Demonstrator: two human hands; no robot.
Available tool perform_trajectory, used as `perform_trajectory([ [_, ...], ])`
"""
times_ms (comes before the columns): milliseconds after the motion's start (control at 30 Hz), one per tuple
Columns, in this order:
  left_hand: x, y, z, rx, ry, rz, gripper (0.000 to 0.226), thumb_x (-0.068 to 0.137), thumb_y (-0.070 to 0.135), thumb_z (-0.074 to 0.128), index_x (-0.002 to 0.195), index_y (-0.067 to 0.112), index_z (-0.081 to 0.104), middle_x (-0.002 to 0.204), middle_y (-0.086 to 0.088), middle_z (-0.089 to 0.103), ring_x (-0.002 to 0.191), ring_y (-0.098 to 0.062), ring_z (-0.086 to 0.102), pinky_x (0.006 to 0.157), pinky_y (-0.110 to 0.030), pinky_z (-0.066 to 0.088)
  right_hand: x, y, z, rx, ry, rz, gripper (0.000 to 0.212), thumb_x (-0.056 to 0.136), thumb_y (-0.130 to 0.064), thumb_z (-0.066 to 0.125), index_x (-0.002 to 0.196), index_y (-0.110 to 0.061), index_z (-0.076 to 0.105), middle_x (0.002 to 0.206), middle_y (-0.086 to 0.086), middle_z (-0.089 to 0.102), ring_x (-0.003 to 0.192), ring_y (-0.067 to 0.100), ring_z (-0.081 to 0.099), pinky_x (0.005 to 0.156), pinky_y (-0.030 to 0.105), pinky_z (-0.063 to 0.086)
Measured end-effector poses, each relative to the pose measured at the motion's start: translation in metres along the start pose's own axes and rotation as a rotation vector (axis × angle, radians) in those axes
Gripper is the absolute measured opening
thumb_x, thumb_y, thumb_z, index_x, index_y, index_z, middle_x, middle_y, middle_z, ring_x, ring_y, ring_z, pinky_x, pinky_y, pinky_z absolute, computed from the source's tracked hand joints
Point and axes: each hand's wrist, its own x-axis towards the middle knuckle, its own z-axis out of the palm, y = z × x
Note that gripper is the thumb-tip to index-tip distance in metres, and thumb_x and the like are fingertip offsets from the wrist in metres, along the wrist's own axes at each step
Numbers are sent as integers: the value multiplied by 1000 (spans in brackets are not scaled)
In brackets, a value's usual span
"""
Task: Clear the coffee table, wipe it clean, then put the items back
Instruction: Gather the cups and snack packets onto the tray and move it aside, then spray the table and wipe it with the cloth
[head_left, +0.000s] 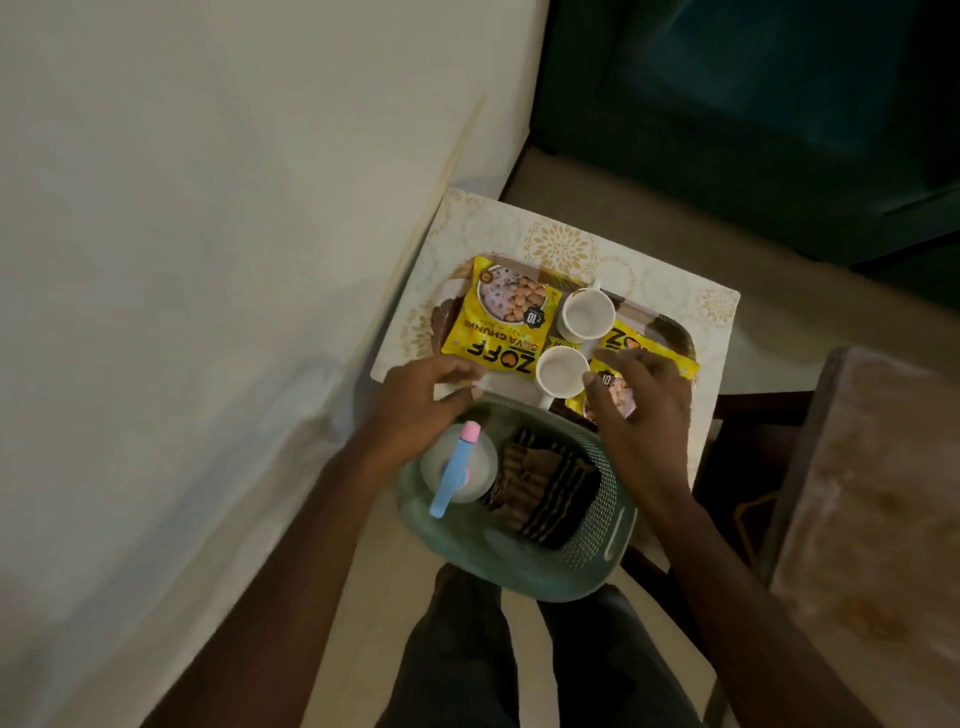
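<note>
Your left hand (423, 397) and right hand (644, 410) reach spread-fingered and empty toward the near edge of the tray (675, 332) on the coffee table (561, 239), so an uneven lift could topple its loose cups (587, 314).

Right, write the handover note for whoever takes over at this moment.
Left hand: open, at the near edge of the tray, holding nothing.
Right hand: open, above the right packet.
The tray is on the table with the left packet, far cup and near cup.
The basket, nearer the person, holds the spray bottle and cloth.
Done: nothing cleared.
Left: clear, wipe, put back.
</note>
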Motion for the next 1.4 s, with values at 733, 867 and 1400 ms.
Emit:
perform_trajectory([
  [733, -65, -52, 27, 139, -71, 85, 78, 68, 16, 88, 133, 35, 50, 121, 7, 64, 108, -12, 60, 86, -33, 56, -59, 33, 67, -593, -599, -66, 69, 91, -17, 57, 154, -12, 28, 157, 15, 29, 140, 36, 33, 112, 48, 33],
  [867, -66, -53, 30, 173, -53, 113, 77, 68, 21, 89, 135, 32, 51, 119, 6, 65, 106, -15, 62, 85, -37, 58, -54, 33, 68, -605, -626, -70, 64, 93, -21, 59, 150, -11, 33, 151, 16, 37, 135, 35, 39, 111, 46, 36],
  [1400, -72, -16, 32, 235, 11, 73, 66, 71, 28, 85, 130, 22, 56, 107, -1, 69, 89, -13, 60, 80, -28, 52, -66, 7, 23, -405, -826, 74, 44, 88, -24, 68, 125, -14, 44, 120, 10, 63, 108, 28, 62, 89, 42, 53],
])
